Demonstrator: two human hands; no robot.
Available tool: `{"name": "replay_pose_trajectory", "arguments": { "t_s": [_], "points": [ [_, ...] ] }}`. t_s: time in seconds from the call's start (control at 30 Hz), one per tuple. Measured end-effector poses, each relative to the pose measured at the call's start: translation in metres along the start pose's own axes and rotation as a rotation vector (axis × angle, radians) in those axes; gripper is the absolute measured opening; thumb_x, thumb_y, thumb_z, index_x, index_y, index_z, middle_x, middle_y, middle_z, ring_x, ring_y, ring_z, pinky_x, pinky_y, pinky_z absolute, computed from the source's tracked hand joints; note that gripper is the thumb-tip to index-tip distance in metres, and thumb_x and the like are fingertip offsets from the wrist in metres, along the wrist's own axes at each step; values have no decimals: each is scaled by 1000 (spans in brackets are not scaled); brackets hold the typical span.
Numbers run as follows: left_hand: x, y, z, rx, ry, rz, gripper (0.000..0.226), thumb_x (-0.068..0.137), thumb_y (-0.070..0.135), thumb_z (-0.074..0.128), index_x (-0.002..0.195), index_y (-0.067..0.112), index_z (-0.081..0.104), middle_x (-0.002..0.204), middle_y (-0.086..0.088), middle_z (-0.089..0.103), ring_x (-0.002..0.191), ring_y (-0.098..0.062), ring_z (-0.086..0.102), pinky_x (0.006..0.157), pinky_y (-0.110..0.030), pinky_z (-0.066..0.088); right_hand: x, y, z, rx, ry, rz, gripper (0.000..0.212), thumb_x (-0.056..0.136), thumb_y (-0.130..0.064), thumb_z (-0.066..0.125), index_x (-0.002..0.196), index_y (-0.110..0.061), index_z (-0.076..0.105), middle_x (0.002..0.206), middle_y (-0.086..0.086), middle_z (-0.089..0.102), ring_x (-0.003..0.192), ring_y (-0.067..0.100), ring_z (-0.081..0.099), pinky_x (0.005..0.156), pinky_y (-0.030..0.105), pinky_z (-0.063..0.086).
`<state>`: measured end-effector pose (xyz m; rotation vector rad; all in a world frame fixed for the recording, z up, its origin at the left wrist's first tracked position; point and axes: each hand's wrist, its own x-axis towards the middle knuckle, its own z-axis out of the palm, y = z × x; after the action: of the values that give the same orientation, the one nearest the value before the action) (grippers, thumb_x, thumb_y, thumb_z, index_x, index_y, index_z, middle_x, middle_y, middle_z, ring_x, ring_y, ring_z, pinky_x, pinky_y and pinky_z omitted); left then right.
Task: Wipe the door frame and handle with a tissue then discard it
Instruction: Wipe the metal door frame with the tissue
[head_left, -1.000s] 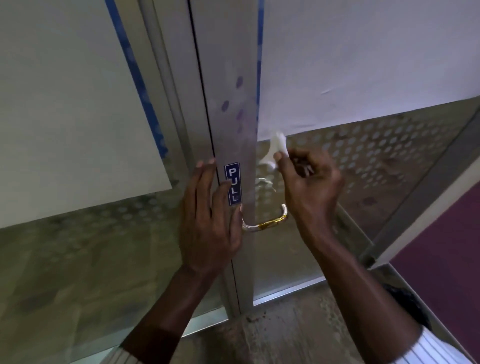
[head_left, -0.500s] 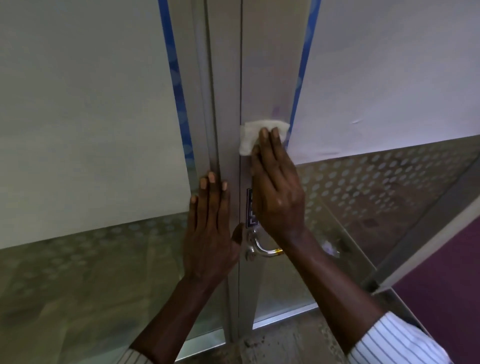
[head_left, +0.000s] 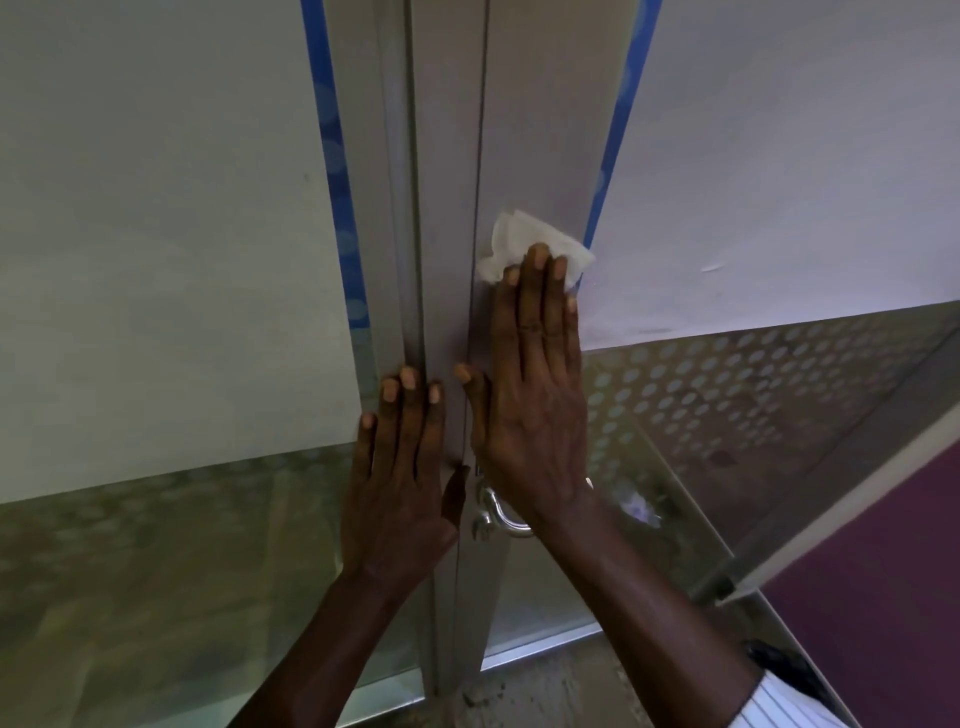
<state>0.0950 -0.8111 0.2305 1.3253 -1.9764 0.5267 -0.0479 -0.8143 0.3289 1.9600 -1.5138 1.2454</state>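
A: A second ago the right hand (head_left: 535, 395) pinches the tissue (head_left: 524, 249) beside the handle (head_left: 501, 512). And now?

B: Now it lies flat on the frame (head_left: 540, 156), fingers pressing the tissue, higher than half a second back.

A: The PULL sign?

B: Hidden under that hand.

A: The left hand (head_left: 400, 478)?

B: It sits left of the seam now, off the sign.

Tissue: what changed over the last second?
The right hand took the tissue from beside the door handle up onto the metal door frame, going from a fingertip pinch to pressing it flat under the fingers, then slid it a little higher. The left hand stayed flat against the frame by the handle.
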Motion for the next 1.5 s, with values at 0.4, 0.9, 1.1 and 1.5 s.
{"name": "replay_pose_trajectory", "arguments": {
  "t_s": [0.4,0.9,1.1,1.5],
  "points": [
    [1,-1,0,14,16,17,122,93,39,79,170,12,-10,179,-11,-22,168,-27,-16,137,-42,-7,5,8,-11,-2,-57,-31,82,110,-53,29,166,8,18,176,25,1,167,39,-3,137,56,7],
    [0,0,-3,15,-6,11,125,90,46,81,170,12,-9,179,-11,-21,168,-27,-16,137,-41,-8,-29,13,-4,-64,-141,-112,70,109,-12,46,168,1,10,178,26,4,167,42,3,137,55,7],
    [1,-1,-5,39,-3,2,123,91,44,81,171,11,-7,178,-11,-23,168,-27,-18,137,-40,-10,13,0,-19,24,-30,-86,66,104,-4,45,164,8,22,175,31,16,165,47,11,137,57,10],
    [1,0,-4,52,-15,2,127,90,47,81,170,12,-10,178,-11,-25,167,-27,-20,137,-41,-11,-25,1,-7,-76,-156,-26,83,89,-6,41,167,6,15,177,30,7,166,46,4,138,54,5]
  ]
}}
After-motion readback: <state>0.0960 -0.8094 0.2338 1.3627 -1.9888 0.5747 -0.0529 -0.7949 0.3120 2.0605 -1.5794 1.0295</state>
